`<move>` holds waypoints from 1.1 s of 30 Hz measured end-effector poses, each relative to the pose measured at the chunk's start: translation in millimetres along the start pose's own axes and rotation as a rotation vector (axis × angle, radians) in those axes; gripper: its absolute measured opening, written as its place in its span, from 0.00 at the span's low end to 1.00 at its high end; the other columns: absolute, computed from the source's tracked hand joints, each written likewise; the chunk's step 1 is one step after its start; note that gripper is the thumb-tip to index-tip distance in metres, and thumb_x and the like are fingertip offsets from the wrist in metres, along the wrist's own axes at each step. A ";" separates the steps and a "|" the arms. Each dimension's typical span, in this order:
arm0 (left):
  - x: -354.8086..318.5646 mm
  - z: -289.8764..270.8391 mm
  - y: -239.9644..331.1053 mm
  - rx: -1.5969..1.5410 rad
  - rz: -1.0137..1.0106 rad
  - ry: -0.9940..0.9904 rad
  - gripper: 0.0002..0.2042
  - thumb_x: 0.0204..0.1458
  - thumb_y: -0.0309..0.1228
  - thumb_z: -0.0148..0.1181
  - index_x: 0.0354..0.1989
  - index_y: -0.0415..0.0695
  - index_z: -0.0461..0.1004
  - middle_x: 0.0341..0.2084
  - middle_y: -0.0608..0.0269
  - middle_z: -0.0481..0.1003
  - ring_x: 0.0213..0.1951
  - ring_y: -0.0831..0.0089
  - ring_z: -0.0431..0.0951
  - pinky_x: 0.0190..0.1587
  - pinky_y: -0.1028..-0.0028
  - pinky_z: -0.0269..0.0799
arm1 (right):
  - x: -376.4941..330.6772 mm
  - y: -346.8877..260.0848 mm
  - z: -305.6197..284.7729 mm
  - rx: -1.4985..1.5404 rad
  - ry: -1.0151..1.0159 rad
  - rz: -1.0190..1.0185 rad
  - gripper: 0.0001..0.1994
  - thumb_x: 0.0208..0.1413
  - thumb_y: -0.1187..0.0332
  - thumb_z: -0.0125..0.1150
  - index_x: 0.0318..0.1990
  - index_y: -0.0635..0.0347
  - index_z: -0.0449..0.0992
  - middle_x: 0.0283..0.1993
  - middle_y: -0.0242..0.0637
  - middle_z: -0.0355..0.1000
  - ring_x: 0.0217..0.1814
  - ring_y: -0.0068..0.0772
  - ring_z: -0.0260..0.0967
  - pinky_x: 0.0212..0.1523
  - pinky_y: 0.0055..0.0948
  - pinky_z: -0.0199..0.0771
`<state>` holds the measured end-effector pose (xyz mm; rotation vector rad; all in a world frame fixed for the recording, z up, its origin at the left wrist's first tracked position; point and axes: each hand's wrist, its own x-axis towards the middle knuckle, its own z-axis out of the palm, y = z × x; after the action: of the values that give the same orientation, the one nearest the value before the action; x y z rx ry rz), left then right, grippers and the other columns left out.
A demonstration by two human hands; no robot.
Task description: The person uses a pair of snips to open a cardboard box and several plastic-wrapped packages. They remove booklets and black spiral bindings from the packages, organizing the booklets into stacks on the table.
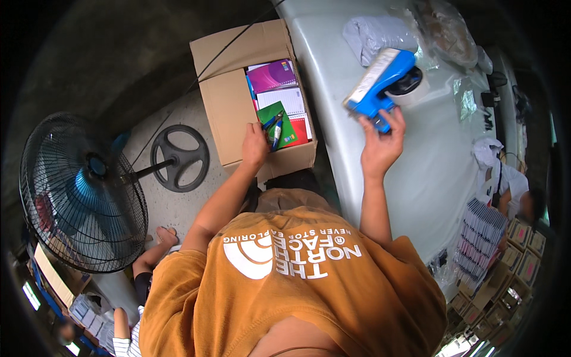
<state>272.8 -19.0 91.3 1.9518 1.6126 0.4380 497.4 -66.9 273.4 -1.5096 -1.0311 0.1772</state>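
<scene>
My right hand (pixel 383 140) has its fingers round one end of a blue tape dispenser (pixel 376 83) over the pale table. A pale tape roll (pixel 414 94) with a black hub shows at the dispenser's side. My left hand (pixel 256 146) is at the open edge of a cardboard box (pixel 223 113), fingers closed. Blue-handled pliers (pixel 276 128) lie across a green notebook (pixel 278 114) in the box, one handle end meeting my left fingertips. Beside it are a purple notebook (pixel 270 76), white ruled pages (pixel 279 100) and a red cover (pixel 299 128).
The pale table (pixel 324 89) runs along my right, with a plastic-wrapped bundle (pixel 377 35) at its far end. A fan (pixel 83 190) stands at the left on a round base (pixel 179 158). Stacked notebooks (pixel 479 238) and cartons (pixel 526 265) lie right. Other people are at both sides.
</scene>
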 end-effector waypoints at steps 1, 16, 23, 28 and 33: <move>3.0 -1.7 2.2 0.076 -0.006 -0.031 0.12 0.52 0.29 0.51 0.42 0.37 0.64 0.35 0.48 0.68 0.38 0.50 0.70 0.40 0.58 0.67 | -10.6 -13.7 7.3 0.025 -0.058 -0.029 0.20 0.40 0.84 0.66 0.43 0.66 0.70 0.60 0.49 0.56 0.59 0.38 0.59 0.55 0.33 0.66; -71.7 -56.2 -35.7 -0.309 -0.024 0.130 0.11 0.47 0.28 0.57 0.40 0.42 0.71 0.35 0.54 0.71 0.35 0.58 0.73 0.37 0.65 0.69 | -94.4 -12.0 179.9 0.080 -0.609 0.060 0.18 0.35 0.80 0.67 0.38 0.61 0.73 0.59 0.56 0.60 0.57 0.44 0.65 0.51 0.31 0.68; -166.8 -96.0 -115.7 -0.222 -0.337 0.160 0.10 0.48 0.26 0.56 0.40 0.40 0.72 0.33 0.55 0.71 0.27 0.65 0.71 0.32 0.70 0.68 | -131.9 59.8 193.8 -0.010 -0.809 0.129 0.17 0.38 0.82 0.61 0.39 0.60 0.68 0.59 0.60 0.58 0.62 0.55 0.54 0.57 0.36 0.59; -181.8 -107.2 -133.9 -0.227 -0.387 0.105 0.11 0.49 0.26 0.55 0.41 0.40 0.72 0.34 0.55 0.71 0.27 0.67 0.71 0.33 0.70 0.68 | -134.4 68.2 183.7 -0.045 -0.792 0.211 0.27 0.42 0.82 0.59 0.52 0.62 0.59 0.50 0.51 0.64 0.54 0.56 0.61 0.52 0.41 0.63; -164.0 -110.5 -149.0 -0.254 -0.273 -0.208 0.13 0.49 0.30 0.57 0.42 0.40 0.72 0.32 0.54 0.73 0.25 0.66 0.73 0.31 0.69 0.69 | -164.2 37.6 103.4 -0.115 -0.602 0.120 0.26 0.48 0.77 0.56 0.56 0.58 0.58 0.52 0.46 0.66 0.53 0.49 0.64 0.51 0.38 0.65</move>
<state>55.6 -137.2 104.3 1.5120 1.5748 0.3023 352.6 -97.9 142.6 -1.6655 -1.4389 0.6992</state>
